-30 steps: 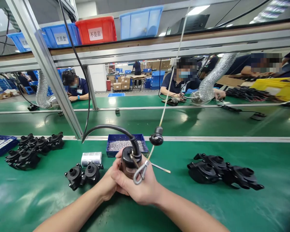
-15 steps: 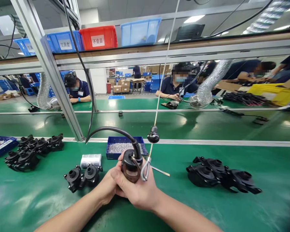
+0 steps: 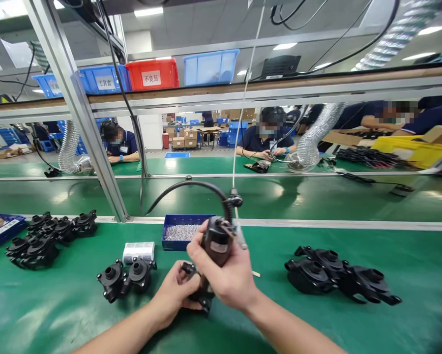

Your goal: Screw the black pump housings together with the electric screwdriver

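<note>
My right hand (image 3: 228, 278) is wrapped round a dark electric screwdriver (image 3: 216, 242) that hangs from a cord and has a black cable arching off its top. The tool stands above a black plastic pump housing (image 3: 200, 290) on the green mat. My left hand (image 3: 176, 295) grips that housing from the left. A blue tray of small silver screws (image 3: 182, 232) lies just behind the hands.
Two black housings (image 3: 127, 278) and a small white box (image 3: 138, 251) lie to the left, a cluster of housings (image 3: 45, 233) farther left, another group (image 3: 340, 275) on the right. An aluminium post (image 3: 84, 118) rises at left. People work at the benches beyond the conveyor.
My right hand has lifted the screwdriver up and slightly right, uncovering the housing under it. My left hand has dropped lower onto the housing. The view has tilted upward.
</note>
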A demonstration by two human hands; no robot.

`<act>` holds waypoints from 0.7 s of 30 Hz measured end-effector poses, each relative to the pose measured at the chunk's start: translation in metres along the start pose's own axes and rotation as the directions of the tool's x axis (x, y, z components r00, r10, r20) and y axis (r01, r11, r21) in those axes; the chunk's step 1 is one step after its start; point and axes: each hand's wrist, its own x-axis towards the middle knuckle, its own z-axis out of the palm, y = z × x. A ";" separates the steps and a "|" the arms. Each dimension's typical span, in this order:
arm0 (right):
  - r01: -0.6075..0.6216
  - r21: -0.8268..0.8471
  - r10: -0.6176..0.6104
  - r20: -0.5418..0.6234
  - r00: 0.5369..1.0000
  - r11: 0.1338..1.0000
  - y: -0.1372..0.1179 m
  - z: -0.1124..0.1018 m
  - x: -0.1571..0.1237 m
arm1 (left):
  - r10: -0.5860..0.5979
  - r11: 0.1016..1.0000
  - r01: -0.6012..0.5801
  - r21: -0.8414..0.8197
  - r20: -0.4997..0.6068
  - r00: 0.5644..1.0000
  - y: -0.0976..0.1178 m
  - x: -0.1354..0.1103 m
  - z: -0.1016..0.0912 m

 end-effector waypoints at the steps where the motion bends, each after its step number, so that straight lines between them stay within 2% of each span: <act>1: 0.024 0.027 -0.023 -0.033 0.999 0.999 -0.002 -0.003 0.002 | 0.025 0.999 -0.026 0.024 0.063 0.998 -0.003 0.001 -0.003; 4: 0.107 0.090 -0.101 -0.061 0.993 0.990 -0.006 -0.009 0.003 | 0.152 0.980 -0.181 0.081 0.280 0.948 -0.011 0.006 -0.009; 6: 0.088 0.116 -0.088 -0.006 0.996 0.989 -0.004 -0.007 0.002 | 0.237 0.953 -0.283 0.109 0.314 0.919 -0.017 0.009 -0.011; 8: 0.031 0.131 -0.039 0.054 0.998 0.991 0.001 -0.004 -0.001 | 0.269 0.940 -0.319 0.124 0.308 0.912 -0.021 0.011 -0.010; 15: -0.071 0.179 0.041 0.170 0.985 0.981 0.013 -0.001 -0.004 | 0.204 0.965 -0.247 0.093 0.332 0.921 -0.025 0.011 -0.007; 21: -0.097 0.151 0.057 0.251 0.966 0.984 0.008 0.000 -0.001 | 0.119 0.954 -0.181 0.237 0.254 0.960 -0.026 0.009 -0.009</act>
